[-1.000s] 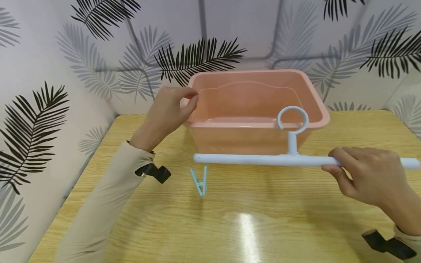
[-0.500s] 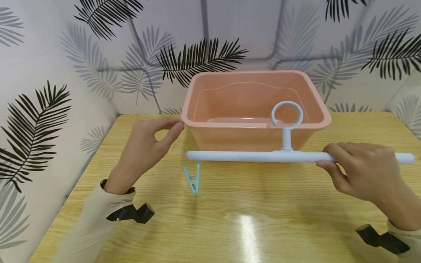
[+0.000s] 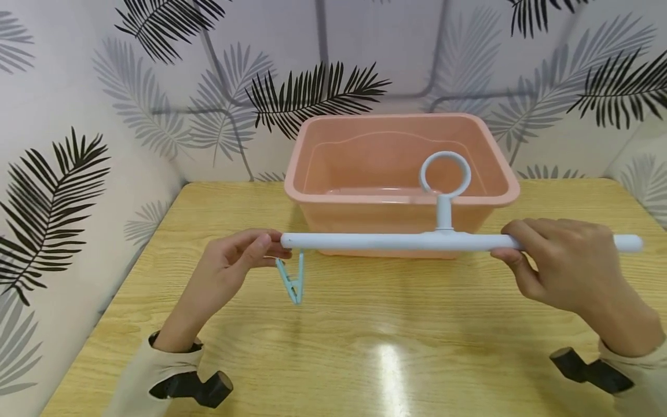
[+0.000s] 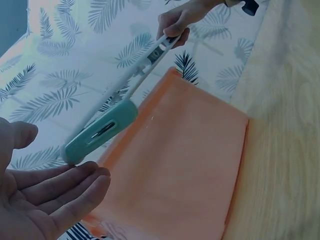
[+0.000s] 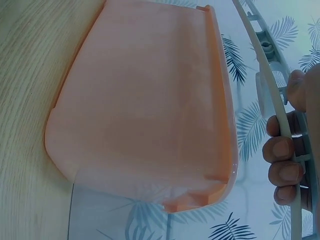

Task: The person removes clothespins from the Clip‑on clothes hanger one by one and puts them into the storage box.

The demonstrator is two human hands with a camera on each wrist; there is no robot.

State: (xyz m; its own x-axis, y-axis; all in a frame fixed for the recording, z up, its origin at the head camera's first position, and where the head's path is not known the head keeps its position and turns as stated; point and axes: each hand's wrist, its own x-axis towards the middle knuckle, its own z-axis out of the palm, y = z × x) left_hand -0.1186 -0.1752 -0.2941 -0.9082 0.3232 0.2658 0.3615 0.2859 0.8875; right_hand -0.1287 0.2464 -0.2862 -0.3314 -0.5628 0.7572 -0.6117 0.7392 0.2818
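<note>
A pale blue clip hanger (image 3: 365, 241) is held level in front of the basin, its ring hook (image 3: 444, 211) pointing up. My right hand (image 3: 568, 263) grips the bar towards its right end; the right wrist view shows its fingers (image 5: 282, 148) curled round the bar. Beneath the left end hangs a teal clip (image 3: 296, 289), seen broadside in the left wrist view as a rounded clip (image 4: 100, 132). My left hand (image 3: 229, 263) is at that end. Its fingers (image 4: 75, 187) are extended, fingertips right at the clip's lower end, with the thumb held apart.
A pink plastic basin (image 3: 401, 200) stands behind the hanger at the back of the wood-grain table (image 3: 323, 347). Behind it is a wall covering (image 3: 354, 46) with a leaf pattern. Light reflects off the tabletop near the front.
My left hand has come down from beside the basin's rim to the hanger's left end. The hanger in my right hand has shifted slightly left and up in view.
</note>
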